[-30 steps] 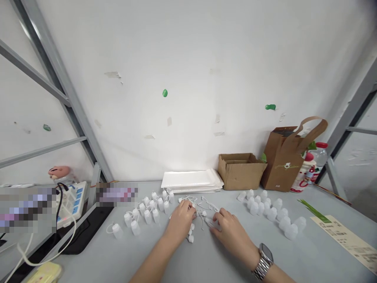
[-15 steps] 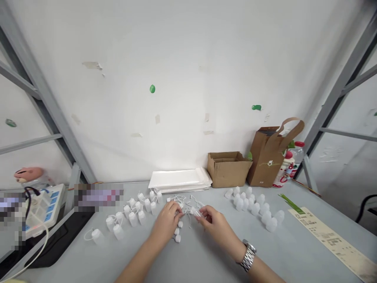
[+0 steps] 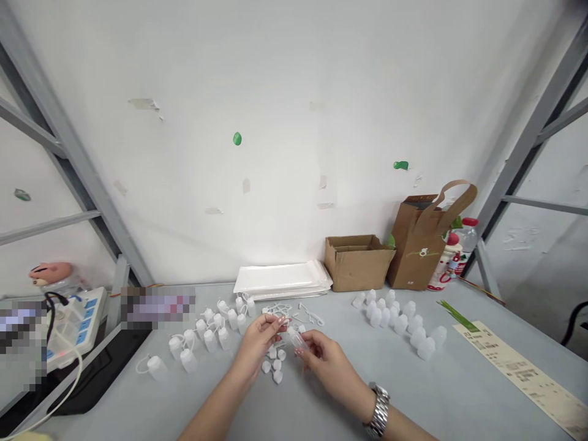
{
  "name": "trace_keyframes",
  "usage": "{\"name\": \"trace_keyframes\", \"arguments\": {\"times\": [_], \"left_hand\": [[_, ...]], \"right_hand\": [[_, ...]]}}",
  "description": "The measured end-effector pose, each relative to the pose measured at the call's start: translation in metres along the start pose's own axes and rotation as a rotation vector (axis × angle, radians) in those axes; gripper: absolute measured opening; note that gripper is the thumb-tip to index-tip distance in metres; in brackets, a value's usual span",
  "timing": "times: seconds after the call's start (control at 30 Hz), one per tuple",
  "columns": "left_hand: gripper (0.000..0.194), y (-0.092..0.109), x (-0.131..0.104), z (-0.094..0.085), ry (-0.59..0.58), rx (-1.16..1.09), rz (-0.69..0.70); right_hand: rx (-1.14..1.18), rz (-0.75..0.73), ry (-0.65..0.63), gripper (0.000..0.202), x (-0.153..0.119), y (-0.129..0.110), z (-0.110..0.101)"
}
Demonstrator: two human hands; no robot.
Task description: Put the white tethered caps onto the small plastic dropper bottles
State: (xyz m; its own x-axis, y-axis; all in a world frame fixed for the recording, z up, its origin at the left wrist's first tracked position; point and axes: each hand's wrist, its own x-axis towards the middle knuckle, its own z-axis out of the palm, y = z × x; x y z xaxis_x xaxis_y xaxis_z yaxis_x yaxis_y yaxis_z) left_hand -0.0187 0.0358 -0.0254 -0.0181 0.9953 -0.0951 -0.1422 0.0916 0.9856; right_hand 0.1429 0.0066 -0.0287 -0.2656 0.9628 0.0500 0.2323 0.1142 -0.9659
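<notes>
My right hand (image 3: 327, 354) grips a small translucent plastic bottle (image 3: 296, 339), tilted with its top toward my left hand. Between the fingertips of my left hand (image 3: 261, 340) is a small white cap (image 3: 285, 323), mostly covered by the fingers. The two hands are close together, cap near the bottle's top. Below them lie several loose white caps (image 3: 277, 365). Behind the hands are white looped straps (image 3: 312, 315) in a loose pile. To the left stand several bottles with caps and loops (image 3: 210, 340). On the right several bottles without loops (image 3: 400, 324) are grouped.
White flat packs (image 3: 280, 278), an open cardboard box (image 3: 356, 269) and a brown paper bag (image 3: 416, 257) line the wall. A printed paper strip (image 3: 519, 367) lies at right. A power strip (image 3: 85, 324) and a black mat (image 3: 103, 373) are at left.
Both hands have drawn nearer to me, and my left hand has come up from the pile with the cap. The bottle has moved slightly left and is now more upright.
</notes>
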Motion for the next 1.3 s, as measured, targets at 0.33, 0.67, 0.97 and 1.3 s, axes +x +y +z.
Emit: {"name": "trace_keyframes", "arguments": {"times": [0.33,0.67,0.97,1.3], "left_hand": [[0.030,0.000,0.000,0.001,0.027,-0.072,0.002],[0.034,0.001,0.001,-0.002,0.068,-0.096,0.069],[0.029,0.004,-0.009,0.006,-0.024,-0.097,0.025],[0.023,0.001,-0.009,0.004,0.019,-0.074,0.042]], "right_hand": [[0.015,-0.013,0.059,0.025,0.001,0.002,0.001],[-0.070,-0.028,0.026,0.025,-0.004,-0.006,0.000],[-0.078,-0.061,0.019,0.024,-0.004,-0.008,0.000],[-0.183,-0.061,0.092,0.024,-0.003,-0.004,0.000]]}}
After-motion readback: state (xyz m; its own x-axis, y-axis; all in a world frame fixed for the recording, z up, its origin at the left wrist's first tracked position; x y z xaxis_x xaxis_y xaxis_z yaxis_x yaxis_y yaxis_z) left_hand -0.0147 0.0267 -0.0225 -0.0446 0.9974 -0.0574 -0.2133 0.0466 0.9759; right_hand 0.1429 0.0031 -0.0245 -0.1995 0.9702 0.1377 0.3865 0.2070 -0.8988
